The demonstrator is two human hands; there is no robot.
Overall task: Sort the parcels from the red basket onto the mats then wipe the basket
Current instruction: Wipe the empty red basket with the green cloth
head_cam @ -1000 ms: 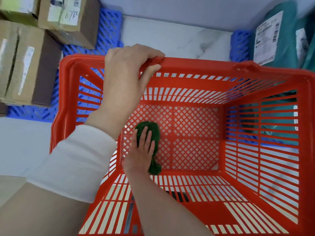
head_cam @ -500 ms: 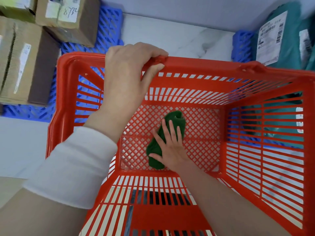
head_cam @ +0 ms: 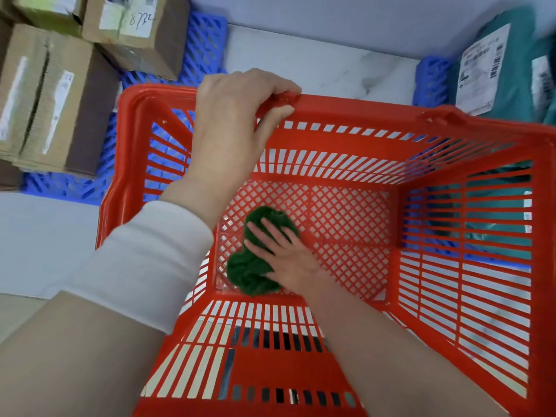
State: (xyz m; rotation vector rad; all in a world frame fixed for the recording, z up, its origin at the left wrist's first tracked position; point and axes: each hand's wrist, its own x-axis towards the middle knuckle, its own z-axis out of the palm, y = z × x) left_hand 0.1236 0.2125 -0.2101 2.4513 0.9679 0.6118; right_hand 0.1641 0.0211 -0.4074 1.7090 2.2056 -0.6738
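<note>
The red basket (head_cam: 376, 111) stands in front of me with no parcel inside. My left hand (head_cam: 231, 127) grips its far rim, fingers over the edge and thumb inside. Down on the lattice floor, my right hand (head_cam: 285, 254) presses a crumpled green cloth (head_cam: 249, 269) with straight, spread fingers, near the floor's left side. Cardboard parcels (head_cam: 54, 94) lie on a blue mat (head_cam: 204, 46) at the upper left. Teal bag parcels (head_cam: 505, 64) lie on another blue mat (head_cam: 430, 82) at the upper right.
The basket stands on a white marble-look surface (head_cam: 316, 61) that runs between the two mats. A pale wall lies beyond it. Some teal bags show through the basket's right wall.
My right hand has slid the green cloth back toward the left and nearer me on the basket floor. The left hand keeps its grip on the rim.
</note>
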